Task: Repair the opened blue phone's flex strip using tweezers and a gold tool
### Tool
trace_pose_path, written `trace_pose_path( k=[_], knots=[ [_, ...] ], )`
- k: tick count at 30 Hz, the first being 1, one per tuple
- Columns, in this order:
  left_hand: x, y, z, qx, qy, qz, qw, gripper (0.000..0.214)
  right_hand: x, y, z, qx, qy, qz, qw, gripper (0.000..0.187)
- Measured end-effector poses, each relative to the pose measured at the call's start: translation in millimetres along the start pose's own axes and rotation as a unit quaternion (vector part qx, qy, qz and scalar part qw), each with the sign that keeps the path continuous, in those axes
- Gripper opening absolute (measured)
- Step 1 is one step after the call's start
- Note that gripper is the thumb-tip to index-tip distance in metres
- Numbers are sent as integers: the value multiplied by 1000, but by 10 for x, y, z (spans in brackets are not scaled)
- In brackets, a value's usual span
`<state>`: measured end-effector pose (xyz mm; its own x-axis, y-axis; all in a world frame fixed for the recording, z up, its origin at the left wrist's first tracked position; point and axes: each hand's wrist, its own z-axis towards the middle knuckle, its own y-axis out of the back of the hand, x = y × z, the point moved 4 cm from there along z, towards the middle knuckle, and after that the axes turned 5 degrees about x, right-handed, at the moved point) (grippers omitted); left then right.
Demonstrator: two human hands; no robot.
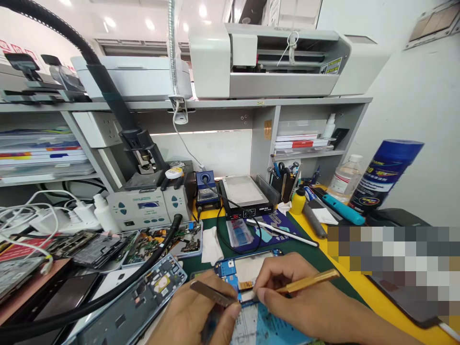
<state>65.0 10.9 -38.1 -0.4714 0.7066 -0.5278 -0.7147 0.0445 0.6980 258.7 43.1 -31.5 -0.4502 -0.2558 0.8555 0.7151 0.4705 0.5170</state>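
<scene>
My left hand (194, 306) is closed around a pair of dark metal tweezers (212, 293). Its thumb and forefinger meet near the lower edge of an opened phone (223, 268) with a blue frame and a pale inner area. My right hand (294, 292) is closed too, with a slim gold-coloured tool (312, 281) lying in its grip. The tool's working end is hidden by the fingers. A small whitish piece (248, 294) shows at the right fingertips, beside an orange-brown flex cable (246, 285) on the phone; I cannot tell whether it is pinched.
To the left lies a phone housing (134, 304), with a black hose (158, 258) arching over it. A tray of circuit boards (190, 238) sits behind. A white pen-like tool (287, 233) and cable rest on the mat. A blue spray can (386, 175) stands right.
</scene>
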Motion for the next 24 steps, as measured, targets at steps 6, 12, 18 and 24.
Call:
trace_pose_path(
  k=[6, 12, 18, 24],
  knots=[
    [-15, 7, 14, 5, 8, 10, 1000, 13, -14, 3, 6, 3, 4, -6, 1000, 11],
    [-4, -25, -5, 2, 18, 14, 1000, 15, -30, -9, 8, 6, 7, 7, 1000, 11],
    [0, -27, -17, 5, 14, 16, 1000, 15, -22, -9, 17, 7, 4, 23, 1000, 11],
    [12, -14, 1, 27, 18, 14, 999, 16, -21, -15, 4, 10, 5, 21, 1000, 9]
  ],
)
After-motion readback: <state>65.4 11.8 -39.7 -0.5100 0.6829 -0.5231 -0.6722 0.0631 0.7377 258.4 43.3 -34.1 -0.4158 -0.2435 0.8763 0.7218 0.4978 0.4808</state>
